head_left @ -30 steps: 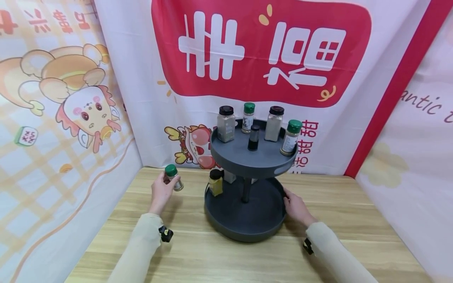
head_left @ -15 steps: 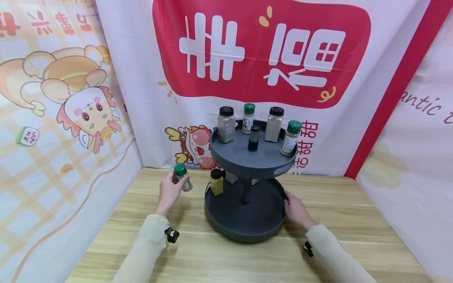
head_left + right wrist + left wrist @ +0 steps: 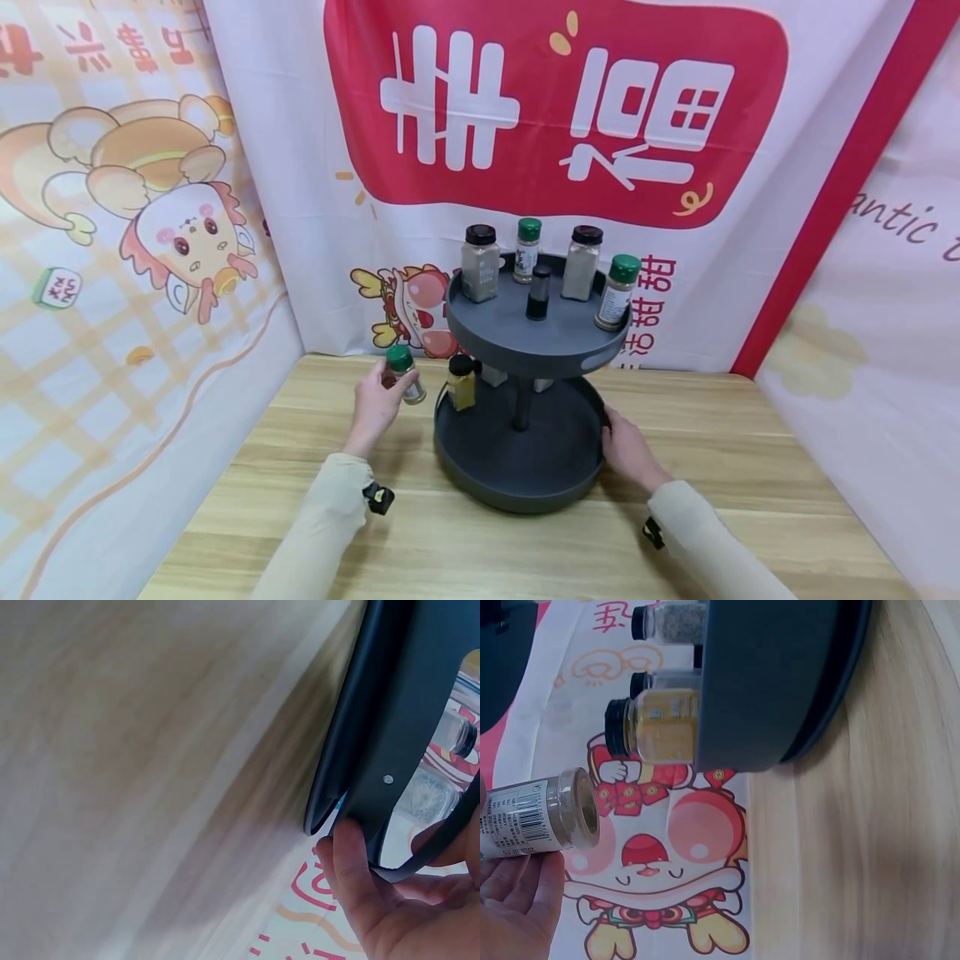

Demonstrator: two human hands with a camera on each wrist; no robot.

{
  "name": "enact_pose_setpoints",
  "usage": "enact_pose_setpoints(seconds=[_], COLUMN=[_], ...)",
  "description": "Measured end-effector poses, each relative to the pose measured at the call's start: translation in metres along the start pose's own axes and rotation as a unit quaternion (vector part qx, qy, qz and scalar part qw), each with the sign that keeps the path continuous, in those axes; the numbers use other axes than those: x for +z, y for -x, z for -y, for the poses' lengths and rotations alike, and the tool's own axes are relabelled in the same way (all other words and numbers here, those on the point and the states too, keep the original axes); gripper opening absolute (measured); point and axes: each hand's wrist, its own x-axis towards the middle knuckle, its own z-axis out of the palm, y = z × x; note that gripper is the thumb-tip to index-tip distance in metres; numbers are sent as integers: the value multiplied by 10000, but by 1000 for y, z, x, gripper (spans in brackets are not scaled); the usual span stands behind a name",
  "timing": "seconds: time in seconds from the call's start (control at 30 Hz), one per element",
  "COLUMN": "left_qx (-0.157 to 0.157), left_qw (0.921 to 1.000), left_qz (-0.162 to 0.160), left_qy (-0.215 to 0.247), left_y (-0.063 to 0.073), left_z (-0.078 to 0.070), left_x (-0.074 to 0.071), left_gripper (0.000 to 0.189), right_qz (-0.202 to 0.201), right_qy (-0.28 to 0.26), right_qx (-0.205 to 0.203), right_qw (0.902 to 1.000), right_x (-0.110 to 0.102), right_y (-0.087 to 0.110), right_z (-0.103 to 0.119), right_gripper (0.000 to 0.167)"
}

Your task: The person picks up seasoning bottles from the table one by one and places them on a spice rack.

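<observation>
My left hand (image 3: 377, 407) holds a small spice jar (image 3: 409, 383) with a green lid, raised over the table left of a dark grey two-tier rack (image 3: 517, 492). In the left wrist view the jar (image 3: 532, 814) lies across the picture, its clear base and barcode label showing. With my right hand (image 3: 632, 450) I grip the right side of the rack's lower tier; the right wrist view has fingers (image 3: 352, 859) about a curved handle (image 3: 431, 851) there. A yellow spice jar (image 3: 462, 392) with a black lid stands at the lower tier's left, and more jars behind it are partly hidden.
Several jars stand on the upper tier (image 3: 517, 329), among them a green-lidded jar (image 3: 617, 293) at its right edge and a small dark bottle (image 3: 537, 293) in the middle. A printed cloth (image 3: 285, 167) hangs behind the wooden table (image 3: 420, 542).
My left hand has carried the green-lidded jar to the right, closer to the rack. The right hand keeps its grip, and the rack looks almost unmoved.
</observation>
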Motion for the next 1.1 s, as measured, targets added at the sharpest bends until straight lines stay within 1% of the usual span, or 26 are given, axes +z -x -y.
enact_pose_setpoints(seconds=[0.17,0.33,0.43,0.57,0.7,0.83,0.93,1.0,1.1], left_qx=[147,233,202,200,264,235,198,181,184], left_qw=[9998,9995,9993,9989,9987,9988,9986,9984,9981], left_qz=[106,199,236,288,309,338,373,408,440], left_qy=[91,118,221,319,300,280,314,337,392], left_y=[2,2,2,4,6,8,10,11,12], left_z=[-5,-4,-6,-8,-10,-12,-13,-14,-13], left_x=[7,14,16,19,22,24,25,26,28], left_gripper=[39,35,30,30,32,32,33,32,31], right_qz=[-47,34,121,210,236,293,333,308,230], right_qy=[5,-2,6,-17,-71,-143,-167,-214,-256], right_qx=[3,183,278,361,389,551,651,611,380], right_qw=[10000,9998,9995,9991,9989,9979,9972,9974,9987], right_x=[-1,-2,-1,0,-3,-6,-7,-7,-7], right_y=[4,6,7,8,9,8,3,-1,-8], right_z=[5,10,11,10,11,9,6,3,-2], right_gripper=[40,40,42,43,42,41,42,43,47])
